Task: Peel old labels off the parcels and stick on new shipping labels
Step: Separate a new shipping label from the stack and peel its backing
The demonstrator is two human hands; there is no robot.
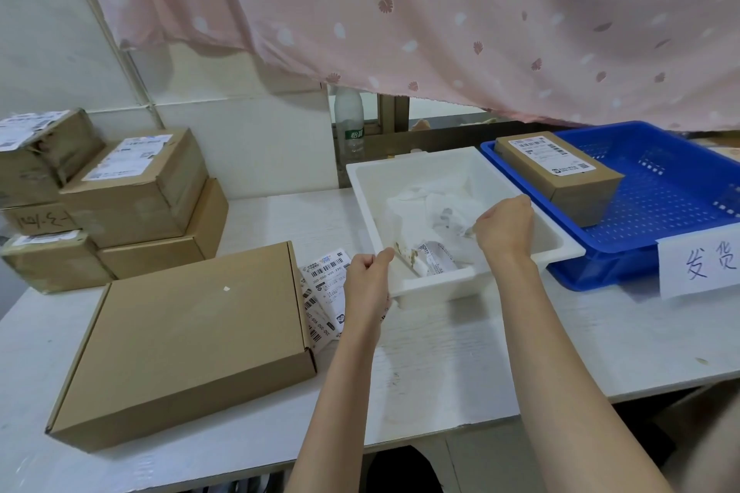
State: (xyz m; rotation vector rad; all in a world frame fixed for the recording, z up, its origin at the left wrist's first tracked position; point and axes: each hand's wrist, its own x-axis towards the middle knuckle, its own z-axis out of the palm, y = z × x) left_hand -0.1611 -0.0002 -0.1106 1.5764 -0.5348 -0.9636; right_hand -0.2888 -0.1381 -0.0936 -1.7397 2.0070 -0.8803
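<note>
The flat brown parcel (pixel 188 340) lies on the worktop (pixel 440 364) at the left, its top bare of any label except a tiny white scrap, so its old label looks peeled off and no new one is on yet. Just to its right, partly hidden behind the left wrist, a small heap of fresh shipping labels (pixel 324 292) waits on the worktop.

Both hands are at the white waste bin (pixel 568 248). The left hand (pixel 366 280) is at the bin's near-left corner with its fingers curled around a torn, brown-stained strip of old label (pixel 406 254) that hangs over the inside. The right hand (pixel 505 228) is over the bin with its fingers curled in; a small scrap seems to be pinched at their tips, though the view is too poor to be sure. Crumpled discarded paper (pixel 436 208) already lies in the bin.

1 finished parcel (pixel 560 172), labelled on top, sits in the blue basket (pixel 660 188) at the right. At the far left, a stack of about 5 boxes (pixel 120 196) carries labels and probably awaits the same treatment.

So, by my judgement, the work is early: 1 parcel done, 1 stripped and awaiting its new label, and the stack left.
</note>
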